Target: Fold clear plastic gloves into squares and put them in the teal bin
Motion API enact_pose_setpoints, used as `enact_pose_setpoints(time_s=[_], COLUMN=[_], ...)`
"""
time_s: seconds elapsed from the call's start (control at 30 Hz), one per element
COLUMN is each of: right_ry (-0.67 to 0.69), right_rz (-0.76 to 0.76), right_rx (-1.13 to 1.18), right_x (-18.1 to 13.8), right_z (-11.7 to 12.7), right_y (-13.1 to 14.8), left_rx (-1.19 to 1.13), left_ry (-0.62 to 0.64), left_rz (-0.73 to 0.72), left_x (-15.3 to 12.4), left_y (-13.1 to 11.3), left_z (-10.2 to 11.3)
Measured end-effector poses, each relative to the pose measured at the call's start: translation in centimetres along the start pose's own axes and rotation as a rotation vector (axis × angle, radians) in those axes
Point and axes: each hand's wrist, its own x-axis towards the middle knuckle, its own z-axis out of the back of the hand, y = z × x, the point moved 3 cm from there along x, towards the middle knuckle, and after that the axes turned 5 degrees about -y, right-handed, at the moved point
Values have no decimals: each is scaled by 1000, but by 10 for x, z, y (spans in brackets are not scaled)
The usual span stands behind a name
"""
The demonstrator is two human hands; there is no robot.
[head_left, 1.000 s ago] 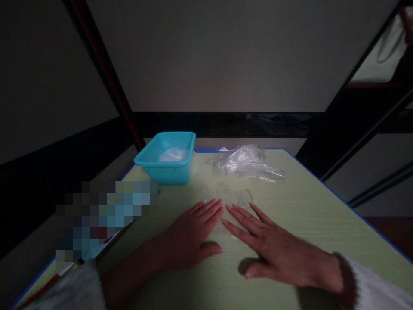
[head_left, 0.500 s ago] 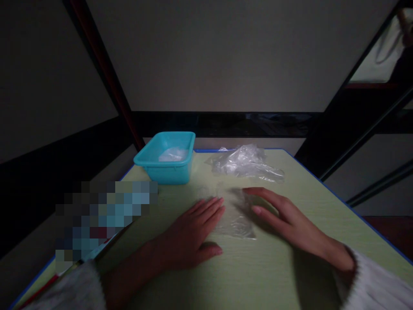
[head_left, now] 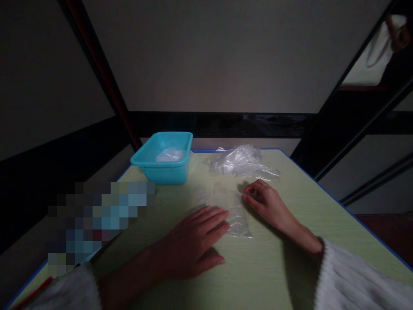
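A thin clear plastic bag (head_left: 240,215) lies spread flat on the pale green table (head_left: 258,275). My left hand (head_left: 201,241) rests palm down over its lower left part, fingers stretched out and thumb apart. At the bag's upper right edge is my right hand (head_left: 266,204), its fingers curled and the thumb tip drawn close to the index finger. Whether any film sits between those fingertips is too small to tell. Farther back lies a crumpled heap of clear plastic bags (head_left: 240,159).
A turquoise plastic basin (head_left: 161,163) with whitish plastic inside stands at the back left. A blurred-out item (head_left: 103,219) lies along the left edge. Blue trim (head_left: 309,174) borders the table, and a panelled wall (head_left: 206,60) rises behind it.
My right hand has drawn its fingers from spread to curled, thumb and index nearer each other, at the bag's right edge. My left hand has slid slightly toward me, still flat.
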Motion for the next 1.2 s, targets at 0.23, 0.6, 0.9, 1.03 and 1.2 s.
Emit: enact_pose_setpoints(time_s=[0.23,0.6,0.9,1.03,1.2], right_ry=[94,42,255,586,1043], right_rz=[-70,-62,-79,-8,202], right_rx=[-132,44,808,990,928], right_x=[17,25,18,-4,-32], right_z=[-15,-15,12,25,29], right_y=[3,7,35,64,86], left_rx=[-9,-54,-660,-828,-835], left_ry=[-22,-135,-874,-929,-890], left_rz=[-9,59,745,832,813], left_x=[-1,-4,-12,-12,-9], left_y=[-1,3,55,67,63], left_z=[1,2,21,22,21])
